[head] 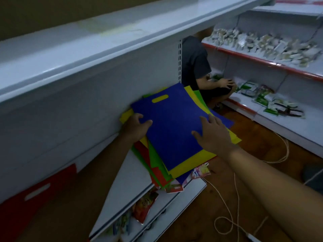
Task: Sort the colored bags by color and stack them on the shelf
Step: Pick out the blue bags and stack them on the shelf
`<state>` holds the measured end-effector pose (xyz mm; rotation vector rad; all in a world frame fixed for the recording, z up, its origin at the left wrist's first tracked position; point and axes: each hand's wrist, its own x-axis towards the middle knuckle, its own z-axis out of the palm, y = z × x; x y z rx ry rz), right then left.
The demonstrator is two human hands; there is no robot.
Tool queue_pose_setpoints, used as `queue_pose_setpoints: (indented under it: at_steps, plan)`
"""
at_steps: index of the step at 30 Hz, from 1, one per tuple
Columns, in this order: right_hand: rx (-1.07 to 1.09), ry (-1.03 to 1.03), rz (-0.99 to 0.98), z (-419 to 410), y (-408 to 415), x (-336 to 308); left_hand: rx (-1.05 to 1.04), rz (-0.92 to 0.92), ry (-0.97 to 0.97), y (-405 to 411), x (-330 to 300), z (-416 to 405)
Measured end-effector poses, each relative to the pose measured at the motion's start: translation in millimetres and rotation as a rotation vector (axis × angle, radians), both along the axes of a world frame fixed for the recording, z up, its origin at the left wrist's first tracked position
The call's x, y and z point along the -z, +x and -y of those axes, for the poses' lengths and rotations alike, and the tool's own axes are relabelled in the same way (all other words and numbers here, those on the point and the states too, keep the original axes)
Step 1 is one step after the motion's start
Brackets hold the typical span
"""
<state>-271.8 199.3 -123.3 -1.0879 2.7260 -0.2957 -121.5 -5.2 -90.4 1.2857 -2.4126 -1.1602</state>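
Blue bag (174,126): top of a mixed pile on the shelf (129,182), yellow bag (192,163) under it.
Left hand (136,126): fingers curled over the blue bag's left edge, gripping.
Right hand (213,135): fingers spread flat on the blue bag.
Red bag (35,194): apart, lower left.

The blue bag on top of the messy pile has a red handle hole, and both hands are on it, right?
Not quite. In the head view, the blue bag tops the pile with the left hand and right hand on it, but its handle hole shows yellow, not red.
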Motion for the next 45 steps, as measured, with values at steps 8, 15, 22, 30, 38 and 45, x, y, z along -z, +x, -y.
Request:
queue_pose_setpoints:
  at_steps: [8, 15, 22, 30, 38, 45]
  plan:
    - [-0.066, 0.050, 0.026, 15.9, -31.0, 25.0, -0.228, -0.066, 0.099, -33.2, 28.7, 3.9]
    - [-0.084, -0.024, -0.045, 14.5, -33.8, 13.2, -0.469, -0.377, 0.130, -43.5, 20.2, 9.0]
    - [-0.047, -0.179, 0.064, 16.8, -37.2, 12.7, -0.365, -0.544, 0.507, -39.0, -0.5, -0.4]
    - [0.003, -0.553, 0.311, 39.4, -3.3, -5.8, -0.393, -0.654, 0.516, 24.9, -34.0, 1.3]
    - [-0.276, -0.567, 0.174, 51.5, 113.0, -29.8, -0.407, -0.518, 0.026, 164.9, -39.2, 16.6]
    - [-0.347, -0.502, 0.180, 73.5, 257.5, -46.7, -0.353, -0.379, -0.207, 331.7, -35.8, 29.5]
